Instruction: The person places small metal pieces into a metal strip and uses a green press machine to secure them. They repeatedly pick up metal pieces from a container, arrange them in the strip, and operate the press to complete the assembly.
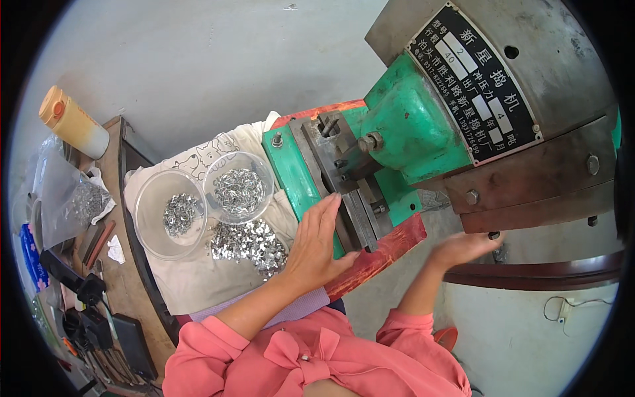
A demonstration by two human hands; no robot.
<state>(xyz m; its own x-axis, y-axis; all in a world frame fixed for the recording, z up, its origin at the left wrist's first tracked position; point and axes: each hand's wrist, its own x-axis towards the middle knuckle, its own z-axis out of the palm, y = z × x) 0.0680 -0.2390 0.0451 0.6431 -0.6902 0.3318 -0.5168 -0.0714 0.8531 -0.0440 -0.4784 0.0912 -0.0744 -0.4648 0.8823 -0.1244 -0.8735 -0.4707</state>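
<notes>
My left hand [315, 246] lies against the near side of the steel die [350, 198] on a green bench press [413, 122]. Its fingers are stretched along the die and the thumb is spread toward the lower end; no part shows in its grasp. My right hand [463, 251] is farther right, below the press head, and its fingers are mostly hidden by the machine. Left of the die, a loose pile of small shiny metal pieces [251, 246] lies on a pale cloth [177, 281]. Two clear round tubs hold more: the right tub [268, 173] and the left tub [140, 221].
A wooden table [142, 291] at the left carries an orange-capped bottle [83, 126], a clear plastic bag [66, 205] and several tools. The press stands on a worn red board [383, 258]. A dark curved rail [536, 270] runs beneath the press at the right.
</notes>
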